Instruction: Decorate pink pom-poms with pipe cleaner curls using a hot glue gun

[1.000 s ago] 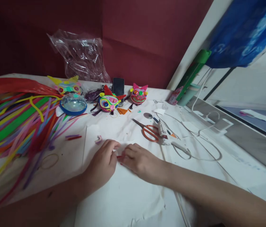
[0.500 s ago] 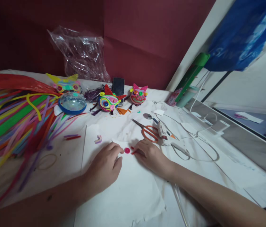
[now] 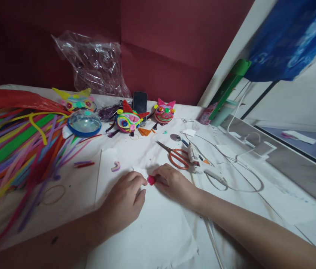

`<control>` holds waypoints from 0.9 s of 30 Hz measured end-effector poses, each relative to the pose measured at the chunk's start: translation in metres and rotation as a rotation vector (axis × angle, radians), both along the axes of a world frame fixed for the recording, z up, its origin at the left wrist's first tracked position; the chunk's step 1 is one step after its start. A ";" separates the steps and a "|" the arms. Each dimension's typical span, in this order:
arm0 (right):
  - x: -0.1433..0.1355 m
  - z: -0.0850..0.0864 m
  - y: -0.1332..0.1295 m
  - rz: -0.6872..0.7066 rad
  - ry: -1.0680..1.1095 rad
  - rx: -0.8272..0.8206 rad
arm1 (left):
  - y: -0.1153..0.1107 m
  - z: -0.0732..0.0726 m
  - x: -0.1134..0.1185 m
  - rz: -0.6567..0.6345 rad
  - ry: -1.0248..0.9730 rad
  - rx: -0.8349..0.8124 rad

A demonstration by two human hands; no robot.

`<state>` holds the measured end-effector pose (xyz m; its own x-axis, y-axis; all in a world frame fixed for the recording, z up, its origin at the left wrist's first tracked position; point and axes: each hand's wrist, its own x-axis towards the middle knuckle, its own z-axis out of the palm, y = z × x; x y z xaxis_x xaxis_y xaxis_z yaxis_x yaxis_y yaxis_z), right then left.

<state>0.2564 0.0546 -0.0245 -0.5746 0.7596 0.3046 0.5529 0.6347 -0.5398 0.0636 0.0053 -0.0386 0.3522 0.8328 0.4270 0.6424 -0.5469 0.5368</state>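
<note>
A small pink disc [image 3: 150, 181] lies on the white paper [image 3: 146, 231] between my hands. My right hand [image 3: 170, 182] pinches a short red fuzzy piece of pipe cleaner [image 3: 154, 179], mostly hidden by the fingers, against the disc's right edge. From the other side, my left hand [image 3: 126, 196] rests on the paper with its index fingertip at the disc's left edge; thumb and index stand apart, with nothing between them. A curled pink-and-white piece [image 3: 115, 166] lies beyond my left hand. Orange-handled scissors [image 3: 178, 158] lie just beyond my right hand.
A glue gun [image 3: 195, 157] with a looping cable lies at right. Several decorated lion-like heads, one being a pink-eared head [image 3: 164, 112], stand at the back beside a phone [image 3: 140, 102]. Colourful pipe cleaners [image 3: 34, 138] and a clear dome with blue rim [image 3: 84, 124] fill the left.
My right hand has moved slightly left, bringing the red piece from beside the pink disc up against it. My left hand has stayed nearly still.
</note>
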 end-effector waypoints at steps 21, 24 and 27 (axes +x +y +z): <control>-0.007 0.004 0.009 -0.053 -0.076 -0.122 | 0.000 -0.001 -0.001 -0.006 0.009 -0.002; -0.009 0.004 0.009 -0.046 -0.084 -0.096 | 0.000 -0.002 -0.001 -0.008 0.013 -0.008; -0.010 0.002 0.007 -0.039 -0.123 -0.038 | 0.000 -0.001 -0.001 -0.014 0.018 -0.003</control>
<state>0.2465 0.0615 -0.0221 -0.5760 0.7916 0.2039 0.6400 0.5919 -0.4899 0.0626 0.0058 -0.0397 0.3716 0.8290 0.4179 0.6443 -0.5544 0.5268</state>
